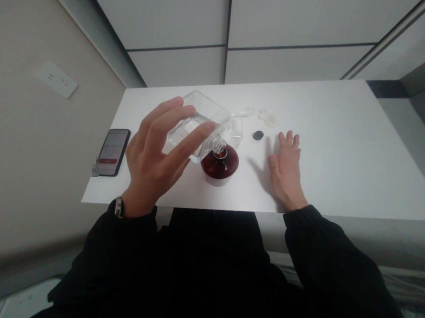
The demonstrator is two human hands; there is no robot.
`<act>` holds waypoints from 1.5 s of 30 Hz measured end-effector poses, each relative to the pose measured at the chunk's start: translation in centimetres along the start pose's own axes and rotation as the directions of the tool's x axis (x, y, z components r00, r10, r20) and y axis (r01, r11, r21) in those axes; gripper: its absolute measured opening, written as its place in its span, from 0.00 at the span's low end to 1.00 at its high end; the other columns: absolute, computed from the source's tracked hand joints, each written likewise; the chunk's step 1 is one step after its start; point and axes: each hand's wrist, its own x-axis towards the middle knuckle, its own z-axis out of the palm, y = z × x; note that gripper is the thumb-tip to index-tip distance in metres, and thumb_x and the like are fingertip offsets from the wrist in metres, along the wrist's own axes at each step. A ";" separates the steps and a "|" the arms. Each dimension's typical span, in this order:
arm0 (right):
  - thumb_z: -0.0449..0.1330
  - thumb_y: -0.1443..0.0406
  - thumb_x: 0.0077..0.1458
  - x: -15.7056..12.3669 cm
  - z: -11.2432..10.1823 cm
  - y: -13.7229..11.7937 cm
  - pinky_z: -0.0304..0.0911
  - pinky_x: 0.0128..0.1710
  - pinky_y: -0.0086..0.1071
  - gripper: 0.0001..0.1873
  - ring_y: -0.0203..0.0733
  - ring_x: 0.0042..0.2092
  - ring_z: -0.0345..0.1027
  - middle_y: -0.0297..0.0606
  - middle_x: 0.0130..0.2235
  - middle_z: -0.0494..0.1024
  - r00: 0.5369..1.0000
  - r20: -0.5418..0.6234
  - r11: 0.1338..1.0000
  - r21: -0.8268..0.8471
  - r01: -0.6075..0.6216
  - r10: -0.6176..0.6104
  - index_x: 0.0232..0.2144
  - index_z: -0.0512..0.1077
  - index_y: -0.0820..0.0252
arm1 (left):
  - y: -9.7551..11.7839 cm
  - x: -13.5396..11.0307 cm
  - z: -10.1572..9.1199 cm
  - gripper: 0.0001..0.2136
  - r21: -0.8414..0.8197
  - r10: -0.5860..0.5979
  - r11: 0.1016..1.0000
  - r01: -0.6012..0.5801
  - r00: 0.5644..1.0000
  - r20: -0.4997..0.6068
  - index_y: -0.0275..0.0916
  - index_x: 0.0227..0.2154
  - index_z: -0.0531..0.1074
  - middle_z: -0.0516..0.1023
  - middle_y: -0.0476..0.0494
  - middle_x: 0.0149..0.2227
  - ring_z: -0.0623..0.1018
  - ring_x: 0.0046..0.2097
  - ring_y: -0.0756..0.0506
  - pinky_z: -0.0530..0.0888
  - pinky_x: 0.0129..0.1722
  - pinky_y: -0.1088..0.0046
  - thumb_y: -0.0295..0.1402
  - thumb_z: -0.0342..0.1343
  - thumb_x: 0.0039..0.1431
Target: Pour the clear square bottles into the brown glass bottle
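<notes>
My left hand (159, 151) is wrapped round a clear square bottle (204, 111) with some clear liquid in it. The bottle is tilted, its threaded neck pointing down to the right at the round opening of a dark red-brown bottle (221, 166) that stands upright on the table. Whether the two necks touch, I cannot tell. My right hand (286, 170) lies on the tabletop to the right, fingers stretched out, holding nothing. Between that hand and the brown bottle lies a small dark round disc (258, 135).
Behind the tilted bottle is another clear container (236, 132), partly hidden. Translucent pieces (269, 118) lie farther back on the white table (334, 151). A phone (113, 153) rests at the left edge. White panels (182, 65) rise behind the table, and a wall (38, 145) borders the left.
</notes>
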 end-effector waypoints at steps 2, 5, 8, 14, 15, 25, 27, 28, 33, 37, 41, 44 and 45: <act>0.28 0.38 0.69 0.0 0.0 0.0 0.40 0.72 0.78 0.47 0.66 0.81 0.27 0.53 0.81 0.40 1.000 -0.001 1.000 -0.014 0.004 -0.004 0.79 0.39 0.56 | 0.0 0.0 0.0 0.25 -0.046 -0.051 0.998 0.053 0.998 0.038 0.62 0.68 0.64 0.74 0.46 0.66 0.71 0.71 0.32 0.69 0.73 0.40 0.39 0.59 0.72; 0.29 0.39 0.70 0.0 0.1 0.0 0.40 0.72 0.78 0.46 0.66 0.81 0.28 0.52 0.81 0.40 1.000 0.000 1.000 -0.020 0.003 -0.003 0.79 0.38 0.55 | 0.0 -0.2 0.0 0.24 -0.080 -0.102 0.991 0.107 0.993 0.064 0.63 0.67 0.65 0.74 0.46 0.66 0.69 0.73 0.30 0.69 0.73 0.38 0.40 0.59 0.72; 0.30 0.38 0.70 0.0 0.0 -0.1 0.39 0.72 0.78 0.46 0.66 0.81 0.28 0.53 0.81 0.41 1.000 -0.005 1.000 -0.010 -0.006 0.006 0.79 0.39 0.55 | 0.1 -0.3 0.1 0.26 -0.020 -0.081 0.996 0.082 0.996 0.033 0.65 0.68 0.64 0.75 0.47 0.65 0.70 0.72 0.31 0.71 0.72 0.38 0.41 0.59 0.71; 0.29 0.38 0.69 -0.1 0.0 -0.1 0.39 0.72 0.78 0.46 0.66 0.81 0.28 0.53 0.80 0.41 1.000 -0.003 1.000 -0.005 -0.002 0.002 0.79 0.40 0.56 | 0.1 0.1 0.0 0.29 0.070 0.031 0.997 -0.029 0.999 -0.023 0.64 0.70 0.60 0.75 0.46 0.64 0.75 0.68 0.34 0.74 0.69 0.44 0.37 0.59 0.72; 0.29 0.38 0.70 0.0 0.0 -0.1 0.39 0.72 0.78 0.46 0.66 0.81 0.28 0.53 0.81 0.41 1.000 -0.006 1.000 -0.007 0.000 0.000 0.79 0.40 0.55 | 0.1 0.2 0.0 0.29 0.066 0.046 0.997 -0.043 0.998 -0.034 0.64 0.70 0.61 0.76 0.46 0.64 0.75 0.68 0.35 0.75 0.69 0.45 0.36 0.59 0.72; 0.29 0.37 0.68 0.0 -0.3 -0.3 0.38 0.73 0.77 0.49 0.65 0.81 0.28 0.54 0.80 0.41 1.000 0.017 1.000 -0.001 -0.014 0.014 0.79 0.41 0.57 | 0.1 -0.2 0.1 0.26 -0.046 -0.086 0.995 0.088 0.995 0.044 0.66 0.68 0.64 0.74 0.47 0.66 0.70 0.72 0.31 0.70 0.72 0.38 0.41 0.60 0.71; 0.29 0.36 0.68 0.0 -0.3 -0.4 0.37 0.73 0.77 0.49 0.65 0.81 0.28 0.55 0.80 0.41 1.000 0.017 1.000 0.006 -0.019 0.019 0.78 0.42 0.58 | 0.1 -0.2 0.1 0.27 -0.048 -0.095 0.994 0.097 0.994 0.053 0.66 0.68 0.64 0.74 0.48 0.66 0.69 0.73 0.31 0.71 0.72 0.39 0.41 0.61 0.70; 0.29 0.36 0.68 0.0 -0.3 -0.4 0.37 0.73 0.77 0.49 0.65 0.81 0.28 0.55 0.80 0.42 1.000 0.016 1.000 0.008 -0.020 0.020 0.78 0.42 0.58 | 0.0 -0.2 0.1 0.27 -0.045 -0.096 0.994 0.099 0.994 0.053 0.66 0.68 0.63 0.74 0.48 0.66 0.69 0.73 0.31 0.71 0.72 0.39 0.41 0.61 0.70; 0.30 0.36 0.68 0.1 -0.3 -0.4 0.37 0.72 0.78 0.49 0.66 0.81 0.28 0.55 0.80 0.42 1.000 0.007 1.000 0.019 -0.014 0.014 0.78 0.43 0.57 | 0.1 0.0 0.0 0.25 0.011 -0.053 0.999 0.053 0.999 0.011 0.67 0.67 0.64 0.75 0.50 0.65 0.72 0.71 0.34 0.71 0.73 0.42 0.38 0.59 0.71; 0.29 0.36 0.69 0.0 -0.2 -0.4 0.37 0.73 0.78 0.48 0.66 0.81 0.28 0.55 0.80 0.42 1.000 0.005 1.000 0.011 -0.009 0.009 0.78 0.42 0.56 | 0.3 0.1 -0.2 0.23 -0.008 -0.084 0.996 0.084 0.996 0.042 0.67 0.66 0.65 0.75 0.50 0.65 0.71 0.71 0.34 0.71 0.73 0.41 0.40 0.58 0.72; 0.30 0.38 0.70 0.0 -0.2 -0.3 0.37 0.71 0.80 0.45 0.67 0.81 0.28 0.53 0.81 0.40 1.000 0.013 1.000 0.000 0.006 -0.006 0.79 0.38 0.53 | 0.2 0.1 -0.2 0.22 -0.064 -0.140 0.987 0.146 0.986 0.092 0.67 0.66 0.66 0.75 0.50 0.66 0.69 0.73 0.33 0.70 0.73 0.40 0.43 0.57 0.72; 0.30 0.39 0.70 0.0 -0.1 -0.1 0.37 0.71 0.80 0.45 0.67 0.81 0.27 0.52 0.81 0.40 1.000 0.018 1.000 -0.002 0.009 -0.009 0.79 0.37 0.52 | 0.1 0.1 -0.1 0.23 -0.033 -0.119 0.992 0.122 0.990 0.080 0.66 0.67 0.65 0.75 0.50 0.66 0.69 0.73 0.33 0.69 0.74 0.41 0.42 0.58 0.72; 0.30 0.38 0.70 0.0 -0.1 -0.1 0.37 0.71 0.80 0.45 0.67 0.81 0.27 0.53 0.81 0.40 1.000 0.020 1.000 -0.003 0.009 -0.009 0.79 0.37 0.53 | 0.1 0.0 -0.1 0.23 -0.020 -0.104 0.994 0.105 0.992 0.072 0.65 0.67 0.65 0.74 0.49 0.66 0.70 0.72 0.34 0.69 0.74 0.41 0.41 0.58 0.72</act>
